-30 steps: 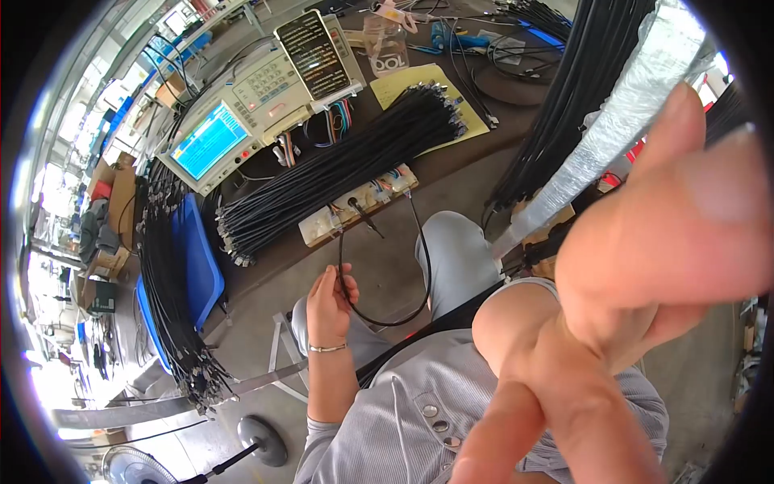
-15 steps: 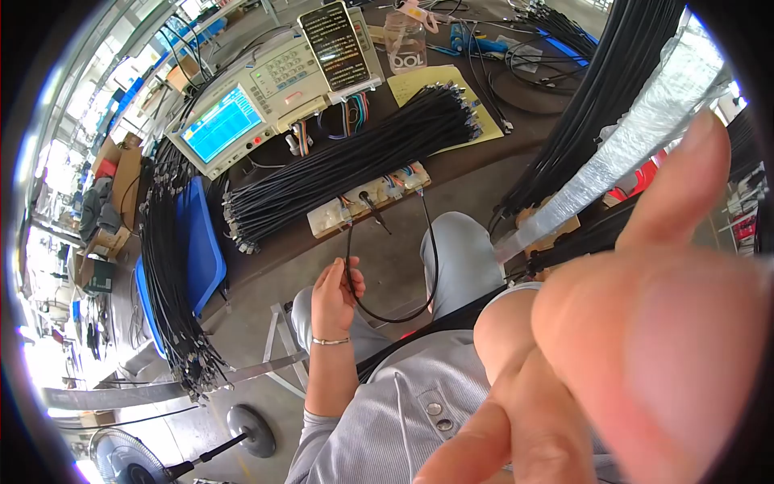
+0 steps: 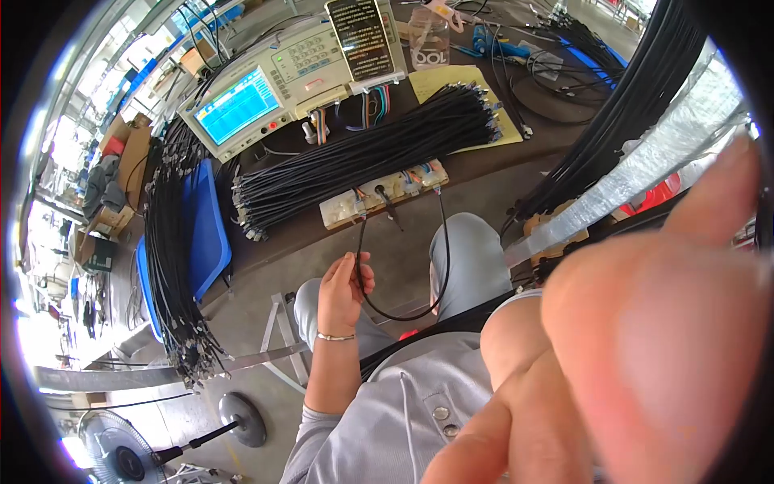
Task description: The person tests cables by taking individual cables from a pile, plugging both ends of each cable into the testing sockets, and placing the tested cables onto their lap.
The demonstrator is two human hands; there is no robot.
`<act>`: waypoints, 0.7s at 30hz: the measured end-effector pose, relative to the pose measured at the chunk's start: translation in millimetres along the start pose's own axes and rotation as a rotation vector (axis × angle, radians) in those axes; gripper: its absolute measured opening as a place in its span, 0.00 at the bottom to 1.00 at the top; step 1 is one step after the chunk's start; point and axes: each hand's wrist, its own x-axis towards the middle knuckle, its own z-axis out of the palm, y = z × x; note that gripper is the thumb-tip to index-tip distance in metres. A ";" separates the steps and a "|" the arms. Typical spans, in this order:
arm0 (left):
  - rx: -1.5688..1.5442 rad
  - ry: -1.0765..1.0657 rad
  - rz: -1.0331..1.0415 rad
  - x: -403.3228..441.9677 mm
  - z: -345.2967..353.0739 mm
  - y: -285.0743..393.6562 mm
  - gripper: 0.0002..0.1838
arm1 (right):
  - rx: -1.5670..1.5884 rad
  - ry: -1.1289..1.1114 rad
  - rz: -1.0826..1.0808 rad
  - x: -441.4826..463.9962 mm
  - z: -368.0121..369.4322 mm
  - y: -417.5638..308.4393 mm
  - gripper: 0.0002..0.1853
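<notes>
My left hand [image 3: 344,292] is closed, its curled fingers around the left side of a looped black cable [image 3: 393,319]. Both cable ends rise to a pale connector block [image 3: 343,211] at the table's front edge, which has coloured wires and a short dark lead on it. My right hand [image 3: 621,363] looms large and blurred close to the camera at the right. One digit points up and the other fingers are apart lower down; nothing shows in it, though part is cut off by the view's edge.
Behind the block lies a thick bundle of black cables [image 3: 363,153]. A bench tester [image 3: 238,109] with a lit screen stands behind it, a phone [image 3: 359,40] propped on top. More cables overhang a blue tray [image 3: 211,242] at left. A foil-wrapped bar [image 3: 629,177] crosses the right; a fan [image 3: 121,452] stands lower left.
The view has shifted slightly, so the table and tester sit a little further right and higher. My left hand stays at the cable; my right hand remains close to the camera.
</notes>
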 end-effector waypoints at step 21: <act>-0.027 -0.039 0.004 2.0 -2.6 -4.9 0.15 | 0.556 -0.322 0.127 -39.9 16.2 -14.6 0.29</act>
